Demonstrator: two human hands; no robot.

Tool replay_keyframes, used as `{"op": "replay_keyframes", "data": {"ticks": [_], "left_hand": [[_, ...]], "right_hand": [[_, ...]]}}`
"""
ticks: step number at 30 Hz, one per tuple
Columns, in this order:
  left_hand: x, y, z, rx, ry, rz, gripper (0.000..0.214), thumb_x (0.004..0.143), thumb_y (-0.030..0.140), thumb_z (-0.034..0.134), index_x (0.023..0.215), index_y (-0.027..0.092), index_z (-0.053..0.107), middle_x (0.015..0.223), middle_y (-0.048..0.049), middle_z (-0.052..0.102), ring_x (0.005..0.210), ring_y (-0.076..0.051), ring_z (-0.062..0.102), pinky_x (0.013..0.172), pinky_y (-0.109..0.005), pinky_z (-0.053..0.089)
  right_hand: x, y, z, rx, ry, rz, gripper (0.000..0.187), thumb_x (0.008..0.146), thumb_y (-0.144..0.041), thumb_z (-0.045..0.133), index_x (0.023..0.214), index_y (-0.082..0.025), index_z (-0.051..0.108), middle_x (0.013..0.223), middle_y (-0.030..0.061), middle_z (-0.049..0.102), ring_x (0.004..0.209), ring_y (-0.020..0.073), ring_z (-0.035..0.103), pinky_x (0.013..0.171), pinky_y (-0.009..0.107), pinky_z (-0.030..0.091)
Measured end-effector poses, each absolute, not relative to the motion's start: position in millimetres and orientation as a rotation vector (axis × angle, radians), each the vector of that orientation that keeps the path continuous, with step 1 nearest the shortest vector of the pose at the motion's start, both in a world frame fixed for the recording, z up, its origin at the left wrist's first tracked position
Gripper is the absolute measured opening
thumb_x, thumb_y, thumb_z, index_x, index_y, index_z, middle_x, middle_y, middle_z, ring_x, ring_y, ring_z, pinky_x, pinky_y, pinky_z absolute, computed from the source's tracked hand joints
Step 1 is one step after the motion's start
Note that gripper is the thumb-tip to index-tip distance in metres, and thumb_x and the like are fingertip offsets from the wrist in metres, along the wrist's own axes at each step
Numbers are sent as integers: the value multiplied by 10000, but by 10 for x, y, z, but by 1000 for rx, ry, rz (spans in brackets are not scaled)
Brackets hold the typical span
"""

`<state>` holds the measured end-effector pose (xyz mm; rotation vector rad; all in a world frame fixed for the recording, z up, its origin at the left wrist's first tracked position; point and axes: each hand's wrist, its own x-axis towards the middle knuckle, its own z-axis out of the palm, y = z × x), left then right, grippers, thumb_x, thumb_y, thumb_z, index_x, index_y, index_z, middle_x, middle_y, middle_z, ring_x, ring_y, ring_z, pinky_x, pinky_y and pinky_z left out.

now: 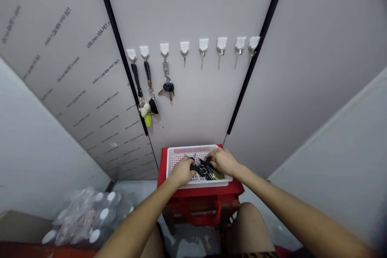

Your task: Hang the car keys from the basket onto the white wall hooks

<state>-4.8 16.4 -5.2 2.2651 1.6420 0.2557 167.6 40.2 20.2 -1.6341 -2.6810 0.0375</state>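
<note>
Currently, a heap of keys (pixel 208 170) is lying in a white perforated plastic tray (pixel 190 150), low at centre frame, and both hands are working over it. The left hand (pixel 182 171) is reaching in from the lower centre, its fingers curling down against a black key fob (pixel 193 166), though I cannot tell whether they are gripping it. The right hand (pixel 223 161) is covering the right of the heap, its fingers half closed over the keys, and no firm grip can be confirmed. As for progress, three of the eight white adhesive hooks (pixel 164 49) at upper centre are carrying key sets, the leftmost three in the row, while the heap is remaining in the tray. One set is showing a black fob (pixel 168 87), and another is hanging from a dark strap (pixel 136 80). Around this, a red stool (pixel 234 188) is supporting the tray, a red strap (pixel 205 217) is hanging below it, and plastic-wrapped bottles (pixel 90 217) are lying at lower left. Both hands are blocking the view of the tray's contents.
</note>
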Motion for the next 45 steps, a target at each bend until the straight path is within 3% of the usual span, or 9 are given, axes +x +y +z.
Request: {"op": "replay_keyframes", "data": {"ticks": [8, 16, 22, 25, 29, 33, 38, 45], "left_hand": [[-24, 180, -23, 2209, 1720, 141, 299, 620, 239, 436, 916, 216, 478, 861, -40, 552, 810, -180, 501, 680, -272, 370], [176, 179, 51, 2428, 1484, 451, 435, 593, 205, 486, 1020, 207, 403, 1000, -37, 468, 911, -158, 423, 783, -243, 319], [79, 236, 21, 2295, 1612, 386, 185, 659, 150, 378, 779, 187, 513, 819, -25, 544, 776, -137, 481, 681, -234, 355], [-11, 239, -30, 2270, 1623, 341, 180, 668, 154, 362, 732, 191, 526, 786, -20, 551, 746, -136, 488, 664, -235, 359], [-26, 210, -51, 2269, 1611, 353, 235, 660, 163, 395, 862, 205, 507, 892, -22, 528, 833, -135, 465, 735, -233, 342], [47, 178, -24, 2388, 1491, 386, 347, 648, 153, 414, 988, 219, 442, 1020, -20, 464, 947, -138, 397, 831, -245, 287], [130, 180, -25, 2490, 1359, 326, 419, 642, 231, 444, 1056, 222, 383, 1126, -20, 390, 1009, -171, 340, 870, -298, 254], [212, 203, 26, 2530, 1512, 194, 391, 633, 241, 438, 1022, 206, 413, 989, -69, 459, 937, -212, 392, 797, -347, 301]], "right_hand": [[1713, 340, 253, -1656, -2846, -8, 198, 599, -143, 442, 768, -165, 544, 820, 83, 576, 867, 223, 424, 713, 342, 240], [1578, 365, 193, -1603, -2688, 39, 214, 657, -210, 395, 802, -177, 548, 758, 67, 598, 758, 185, 491, 723, 319, 253], [1614, 408, 212, -1508, -2592, 503, 265, 710, -291, 341, 850, -184, 538, 748, 30, 600, 653, 119, 513, 599, 220, 320], [1636, 417, 213, -1591, -2656, 301, 220, 685, -259, 381, 805, -196, 555, 773, 42, 599, 749, 157, 502, 702, 282, 295], [1610, 410, 169, -1726, -2779, 68, 247, 594, -291, 497, 809, -184, 553, 786, 88, 593, 823, 233, 475, 768, 396, 223], [1565, 401, 117, -1779, -2758, 33, 309, 601, -308, 489, 876, -170, 514, 828, 106, 577, 824, 234, 478, 766, 395, 222], [1551, 386, 89, -1739, -2724, 138, 332, 590, -240, 485, 920, -206, 462, 853, 63, 571, 837, 224, 475, 738, 371, 240], [1557, 333, 107, -1726, -2691, -102, 411, 573, -287, 516, 962, -179, 442, 851, 90, 572, 851, 239, 448, 784, 410, 175]]}}
